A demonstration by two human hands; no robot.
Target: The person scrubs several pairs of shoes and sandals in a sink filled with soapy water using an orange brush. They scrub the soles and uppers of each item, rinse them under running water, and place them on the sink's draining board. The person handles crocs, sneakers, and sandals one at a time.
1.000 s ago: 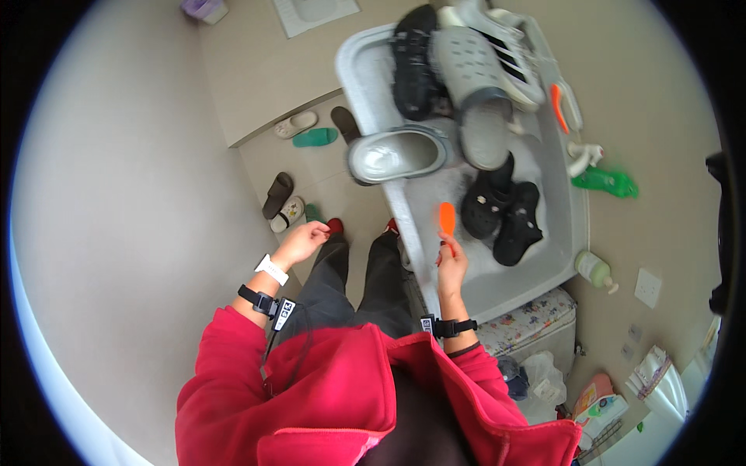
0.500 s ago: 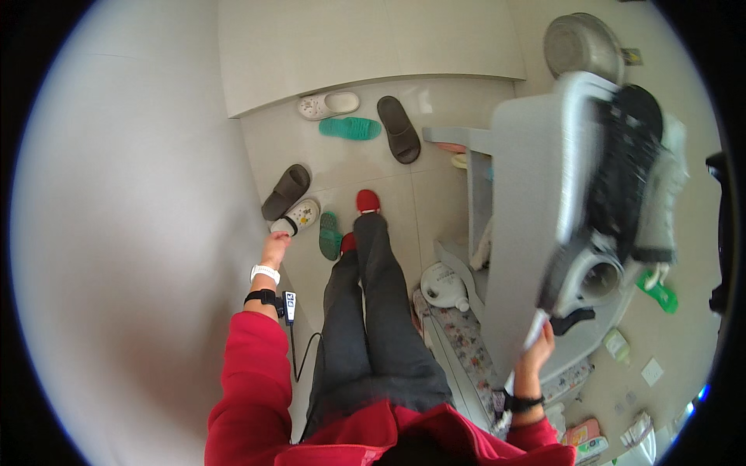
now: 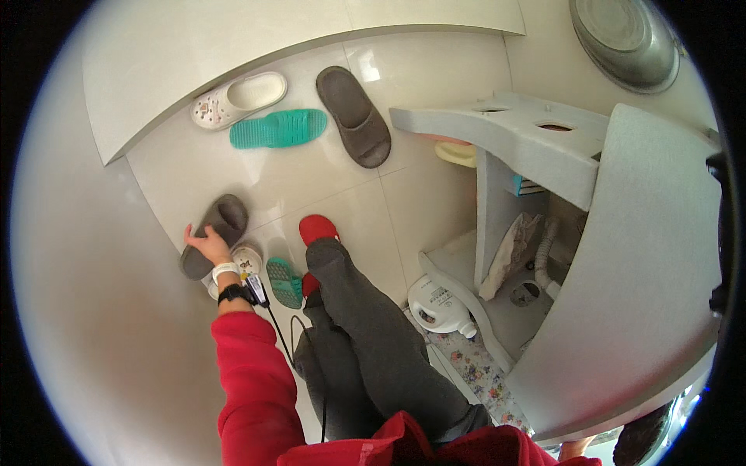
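My left hand point(image 3: 208, 245) is over a dark brown slipper point(image 3: 227, 220) on the floor at the left. Its fingers are spread, and contact with the slipper is hard to judge. Under that wrist, a white clog point(image 3: 248, 259) is partly covered. A green slipper point(image 3: 284, 283) rests just right of the clog. Only a patch of skin of my right hand or wrist point(image 3: 575, 449) shows at the lower right, behind the grey cabinet's lower edge; its fingers are hidden. Close to it is a dark shoe point(image 3: 643, 436), cut off by the rim.
Farther off lie another white clog point(image 3: 225, 104), a green slipper point(image 3: 280, 129) and a brown slipper point(image 3: 354, 116). At the right stands a grey washstand point(image 3: 629, 311) with a white jug point(image 3: 439, 306) by its base. A metal basin point(image 3: 633, 46) is at the upper right.
The view has come lower and closer to the floor. My left hand has moved from beside the white clog to over the brown slipper. My right hand has mostly dropped out of sight.
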